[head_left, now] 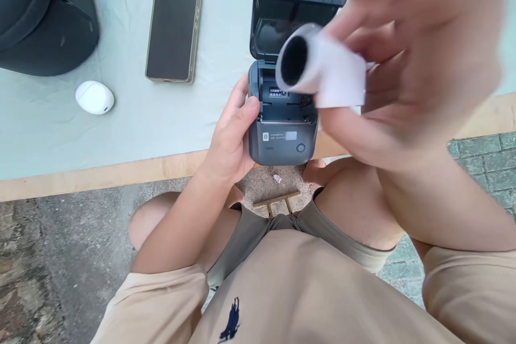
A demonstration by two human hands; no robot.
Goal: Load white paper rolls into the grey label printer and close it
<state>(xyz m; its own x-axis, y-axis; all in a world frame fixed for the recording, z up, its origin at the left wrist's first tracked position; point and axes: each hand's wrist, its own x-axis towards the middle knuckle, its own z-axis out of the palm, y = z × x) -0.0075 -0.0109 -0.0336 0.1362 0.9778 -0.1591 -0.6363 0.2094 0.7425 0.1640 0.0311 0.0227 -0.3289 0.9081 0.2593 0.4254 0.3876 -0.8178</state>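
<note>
while pinched betw r fingers (pixel 355 16), paper roll (pixel 322 67)

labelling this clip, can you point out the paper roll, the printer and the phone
paper roll (pixel 322 72), head view, on its white outer wrap
printer (pixel 282 142), head view, on its grey front panel
phone (pixel 171 29), head view, on its dark screen

The left hand (pixel 234 137) grips the side of a dark printer (pixel 282 134) with its lid open at the table (pixel 121 172) edge. The blurred right hand (pixel 411 59) holds a white paper roll (pixel 322 72) above it. A phone (pixel 173 29) lies nearby.
</note>
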